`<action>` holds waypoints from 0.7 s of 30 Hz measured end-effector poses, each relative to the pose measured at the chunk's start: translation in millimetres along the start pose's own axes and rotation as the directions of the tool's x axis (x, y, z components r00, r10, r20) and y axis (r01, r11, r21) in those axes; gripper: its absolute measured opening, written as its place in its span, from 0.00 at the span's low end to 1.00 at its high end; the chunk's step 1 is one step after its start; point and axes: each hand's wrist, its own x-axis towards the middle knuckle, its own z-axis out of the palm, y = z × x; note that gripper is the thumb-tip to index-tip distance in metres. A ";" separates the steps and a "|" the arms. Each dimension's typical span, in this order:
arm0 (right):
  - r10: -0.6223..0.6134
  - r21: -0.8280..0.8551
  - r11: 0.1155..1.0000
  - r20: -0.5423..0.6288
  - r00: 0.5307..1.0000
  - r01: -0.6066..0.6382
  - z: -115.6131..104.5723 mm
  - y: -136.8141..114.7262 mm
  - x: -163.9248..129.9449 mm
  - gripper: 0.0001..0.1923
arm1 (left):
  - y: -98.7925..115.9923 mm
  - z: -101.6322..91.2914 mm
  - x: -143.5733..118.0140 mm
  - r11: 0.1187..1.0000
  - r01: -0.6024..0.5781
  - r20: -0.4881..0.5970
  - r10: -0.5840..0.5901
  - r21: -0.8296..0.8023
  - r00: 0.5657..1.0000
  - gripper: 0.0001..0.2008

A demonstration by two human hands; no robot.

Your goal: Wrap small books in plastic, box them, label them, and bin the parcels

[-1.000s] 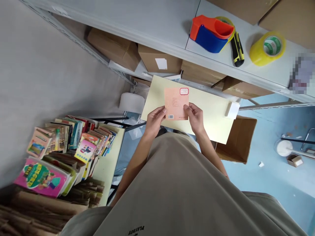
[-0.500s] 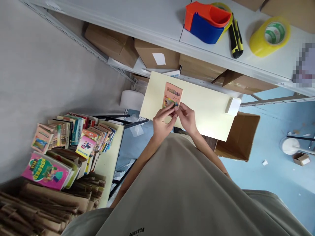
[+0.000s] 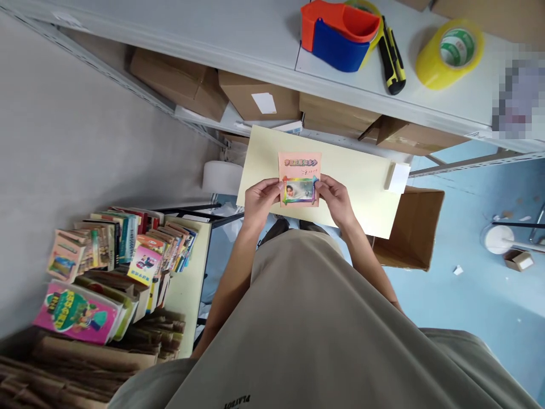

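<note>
The small book (image 3: 300, 180) is in the middle of the frame, just above center, in front of the pale yellow table (image 3: 353, 193); it is one thin book, its pink front cover faces up, and it looks held in the air, though I cannot tell how high; the left hand (image 3: 259, 201) pinches one side edge and the right hand (image 3: 336, 199) pinches the other; both thumbs lie on the cover, the fingers curl behind it, and there is no gap in either pinch.

The step in hand looks like holding the book flat to look at its front; any move from here calls for a soft, even pinch, so the cover does not bend.

Now the counting; there are two hands and two dark shoes (image 3: 276, 229); one white block (image 3: 398, 177) sits at the right end of the table, and one open brown box (image 3: 428, 227) is just past it, right of center; at the upper right, the gray shelf (image 3: 238, 34) has one orange and blue tape holder (image 3: 338, 45), one cutter (image 3: 392, 57) and one loose tape roll (image 3: 428, 65); at least four brown boxes (image 3: 259, 94) sit below; the books (image 3: 123, 238) at the lower left overlap too much to count.
</note>
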 end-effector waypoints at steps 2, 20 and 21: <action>-0.058 -0.058 0.997 -0.109 0.992 0.052 1.2 -1.9 -1.5 0.40 | 0.6 4.6 -2.0 0.998 -0.050 -0.053 0.053 0.046 0.997 0.33; 0.021 0.137 0.990 -0.087 0.996 -0.008 30.4 -13.1 0.2 0.31 | 6.3 8.1 -9.5 0.900 -0.312 0.035 0.316 0.304 0.948 0.30; 0.022 0.148 0.989 -0.075 0.997 -0.011 28.9 -12.8 1.7 0.31 | 4.8 3.7 -4.1 0.929 -0.265 0.073 0.255 0.260 0.964 0.31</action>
